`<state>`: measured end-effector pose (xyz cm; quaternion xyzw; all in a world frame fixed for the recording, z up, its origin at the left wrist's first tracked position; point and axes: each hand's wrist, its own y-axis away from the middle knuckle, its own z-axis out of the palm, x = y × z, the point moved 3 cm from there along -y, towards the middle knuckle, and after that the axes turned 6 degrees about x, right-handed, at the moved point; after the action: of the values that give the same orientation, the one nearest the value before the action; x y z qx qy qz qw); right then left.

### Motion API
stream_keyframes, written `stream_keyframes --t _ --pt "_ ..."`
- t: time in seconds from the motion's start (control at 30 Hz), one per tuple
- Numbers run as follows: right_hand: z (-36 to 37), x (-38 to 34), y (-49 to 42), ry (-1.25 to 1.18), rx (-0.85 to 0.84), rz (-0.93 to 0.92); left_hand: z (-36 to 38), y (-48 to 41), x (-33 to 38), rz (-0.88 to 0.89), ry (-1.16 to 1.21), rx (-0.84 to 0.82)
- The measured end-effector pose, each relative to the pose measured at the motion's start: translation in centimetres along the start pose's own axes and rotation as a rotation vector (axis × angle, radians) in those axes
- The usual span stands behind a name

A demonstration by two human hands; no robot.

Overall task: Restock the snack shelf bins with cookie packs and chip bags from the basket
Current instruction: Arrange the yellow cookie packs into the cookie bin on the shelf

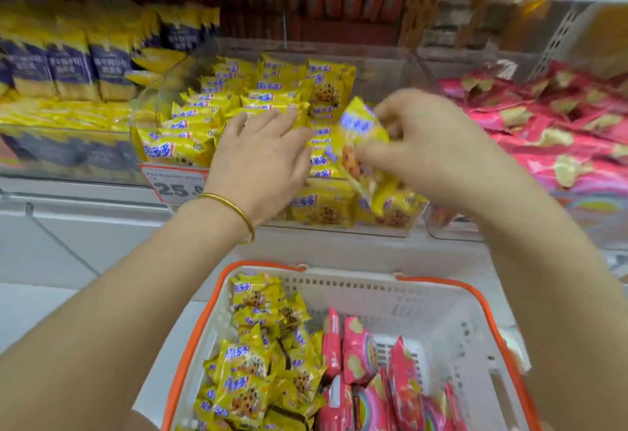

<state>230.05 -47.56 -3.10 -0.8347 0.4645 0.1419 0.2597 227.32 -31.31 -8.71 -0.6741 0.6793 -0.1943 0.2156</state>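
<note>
Right hand (438,145) pinches a yellow cookie pack (363,131) over the bin (323,226) at 12 o'clock. Left hand (261,158) lies flat on the packs there, fingers straight. The pack looks light, crinkly and slippery, with breakable cookies inside: best held by the edge seam. Basket (353,281) sits at 6 o'clock.

cookie packs (251,362), 7 o'clock: glossy yellow film | chip bags (360,352), 6 o'clock: glossy pink film | basket (424,298): matt white perforated plastic | bin (373,67), 12 o'clock: clear smooth plastic | bangle (238,209): polished gold-coloured metal

price tag (175,183), reads "25.8"; pack lettering blurred
</note>
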Motion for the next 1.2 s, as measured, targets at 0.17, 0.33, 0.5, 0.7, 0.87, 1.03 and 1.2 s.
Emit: stream_keyframes --t 0.17,0.33,0.5,0.7,0.87,1.03,1.2 --pt "2.8 1.1 -9.7 0.201 0.08 0.061 0.1 0.1 -0.3 -0.012 -0.019 -0.003" --pt "7.4 3.2 -15.9 0.28 0.079 0.161 0.0 0.4 -0.9 0.002 -0.01 0.029" --pt "9.0 3.6 -18.3 0.276 0.099 0.13 0.3 0.8 -1.1 0.02 -0.006 0.041" --pt "10.3 2.9 -18.0 0.192 0.121 -0.061 0.5 0.9 -1.0 0.012 0.001 0.048" --pt "9.8 4.3 -17.9 0.228 0.177 -0.036 0.6 0.8 -0.8 -0.004 0.01 0.035" --pt "10.2 4.4 -17.7 0.297 0.188 -0.02 0.5 0.8 -0.9 0.002 0.032 0.005" --pt "8.4 3.4 -16.4 0.238 0.233 0.043 -0.1 1.1 -1.0 0.016 0.083 0.008"
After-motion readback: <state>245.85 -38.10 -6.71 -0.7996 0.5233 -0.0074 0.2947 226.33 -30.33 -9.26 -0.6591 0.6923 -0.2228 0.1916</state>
